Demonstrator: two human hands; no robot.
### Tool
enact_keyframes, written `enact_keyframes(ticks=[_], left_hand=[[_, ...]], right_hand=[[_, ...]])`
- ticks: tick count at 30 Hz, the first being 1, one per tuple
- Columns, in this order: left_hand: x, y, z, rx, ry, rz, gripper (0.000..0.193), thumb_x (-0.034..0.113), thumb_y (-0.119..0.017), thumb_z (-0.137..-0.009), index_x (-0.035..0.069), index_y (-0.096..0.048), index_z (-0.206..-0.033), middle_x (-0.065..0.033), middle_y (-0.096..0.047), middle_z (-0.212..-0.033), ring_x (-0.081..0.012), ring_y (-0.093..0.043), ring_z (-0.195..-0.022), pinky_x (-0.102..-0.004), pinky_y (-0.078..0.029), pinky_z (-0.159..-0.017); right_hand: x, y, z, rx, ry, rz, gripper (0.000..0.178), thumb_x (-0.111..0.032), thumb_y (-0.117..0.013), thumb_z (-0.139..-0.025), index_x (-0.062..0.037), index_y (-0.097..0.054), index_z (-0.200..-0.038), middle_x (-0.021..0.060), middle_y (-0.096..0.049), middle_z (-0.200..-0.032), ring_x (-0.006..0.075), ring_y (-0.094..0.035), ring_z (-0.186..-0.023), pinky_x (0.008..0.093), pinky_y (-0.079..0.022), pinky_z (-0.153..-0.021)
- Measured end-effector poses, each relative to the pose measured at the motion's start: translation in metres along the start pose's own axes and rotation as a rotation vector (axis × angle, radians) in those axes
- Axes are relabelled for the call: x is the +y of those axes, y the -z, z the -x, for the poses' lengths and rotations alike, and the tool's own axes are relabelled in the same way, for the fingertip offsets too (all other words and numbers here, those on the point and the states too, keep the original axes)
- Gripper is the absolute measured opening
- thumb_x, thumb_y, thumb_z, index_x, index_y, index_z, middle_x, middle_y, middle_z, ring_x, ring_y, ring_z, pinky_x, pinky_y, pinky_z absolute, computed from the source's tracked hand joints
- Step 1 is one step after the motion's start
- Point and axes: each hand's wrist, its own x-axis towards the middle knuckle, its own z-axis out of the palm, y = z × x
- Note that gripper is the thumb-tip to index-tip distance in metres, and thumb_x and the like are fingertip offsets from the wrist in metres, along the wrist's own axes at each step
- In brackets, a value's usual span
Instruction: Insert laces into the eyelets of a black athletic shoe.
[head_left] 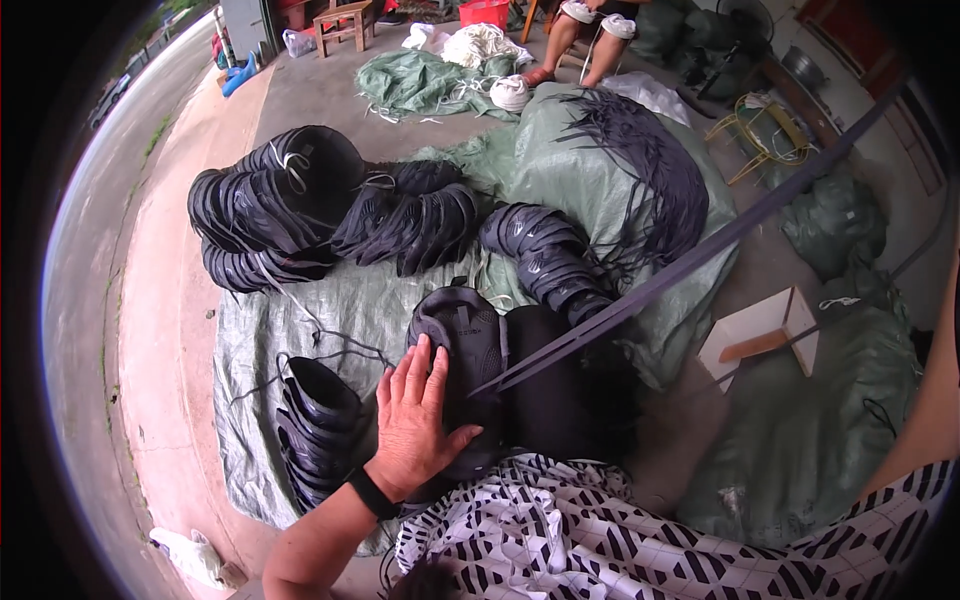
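A dark shoe upper [462,330] lies across my lap. My left hand [415,415] rests on its left side with the fingers stretched out, pressing it down. From the upper, a long dark shoelace [690,250] runs taut up to the right, doubled near its lower end. My right forearm [928,400] shows at the right edge, but the right hand itself is out of view. Beside my left wrist stands a nested stack of dark uppers [312,425]. Another row of nested uppers [548,258] lies just beyond my knee.
Larger piles of uppers [275,205] sit farther left on a green woven sheet [250,360]. Loose dark laces [660,180] drape over a full green sack [545,135]. At right are a white open box [760,335] and more sacks. Another person [562,50] sits at the back.
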Motion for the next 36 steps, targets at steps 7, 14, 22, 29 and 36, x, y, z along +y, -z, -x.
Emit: enact_keyframes(ticks=[7, 14, 22, 29, 36], left_hand=[[0.042, 0.027, -0.078, -0.109, -0.235, 1.021, 0.042, 0.031, -0.045, -0.097, 0.001, -0.052, -0.125, -0.0134, -0.061, -0.114, -0.0220, -0.055, -0.106, -0.0326, -0.040, -0.094], [0.036, 0.024, -0.081, -0.344, 0.030, 1.352, 0.026, 0.023, -0.059, -0.093, 0.000, -0.068, -0.101, -0.0006, -0.064, -0.080, -0.0063, -0.056, -0.075, -0.0219, -0.045, -0.077], [0.043, 0.027, -0.075, -0.252, 0.016, 1.149, 0.021, 0.019, -0.063, -0.090, -0.001, -0.068, -0.091, -0.0019, -0.064, -0.081, -0.0071, -0.057, -0.072, -0.0221, -0.046, -0.070], [0.028, 0.030, -0.038, 0.127, -0.082, 0.544, 0.013, 0.008, -0.064, -0.084, 0.002, -0.065, -0.095, -0.0101, -0.061, -0.084, -0.0213, -0.061, -0.073, -0.0291, -0.049, -0.068], [-0.004, -0.010, 0.026, 0.141, 0.147, 0.389, 0.028, 0.006, -0.069, -0.079, 0.004, -0.055, -0.103, -0.0083, -0.055, -0.078, -0.0177, -0.061, -0.066, -0.0279, -0.050, -0.059]], right_hand=[[-0.032, 0.045, 0.025, -0.065, 0.104, 0.139, 0.019, -0.017, -0.052, -0.092, -0.0016, -0.055, -0.103, 0.0005, -0.052, -0.070, 0.0062, -0.033, -0.044, 0.0183, -0.027, -0.040], [-0.038, 0.081, 0.045, -0.120, 0.203, 0.278, 0.023, -0.013, -0.056, -0.091, 0.0000, -0.057, -0.109, -0.0012, -0.055, -0.076, 0.0021, -0.031, -0.046, 0.0163, -0.024, -0.039], [0.203, -0.052, 0.214, -0.920, -0.259, 0.508, 0.029, -0.012, -0.064, -0.083, 0.0032, -0.058, -0.107, 0.0132, -0.065, -0.098, 0.0076, -0.060, -0.077, 0.0212, -0.049, -0.068], [0.305, -0.026, 0.294, -0.853, -1.041, 0.318, 0.022, -0.018, -0.052, -0.093, 0.0022, -0.058, -0.101, 0.0052, -0.058, -0.065, 0.0004, -0.034, -0.040, 0.0180, -0.020, -0.035], [0.338, -0.019, 0.334, -0.709, -1.118, 0.217, 0.016, -0.015, -0.053, -0.092, -0.0018, -0.061, -0.096, 0.0117, -0.062, -0.068, 0.0012, -0.032, -0.037, 0.0191, -0.021, -0.034]])
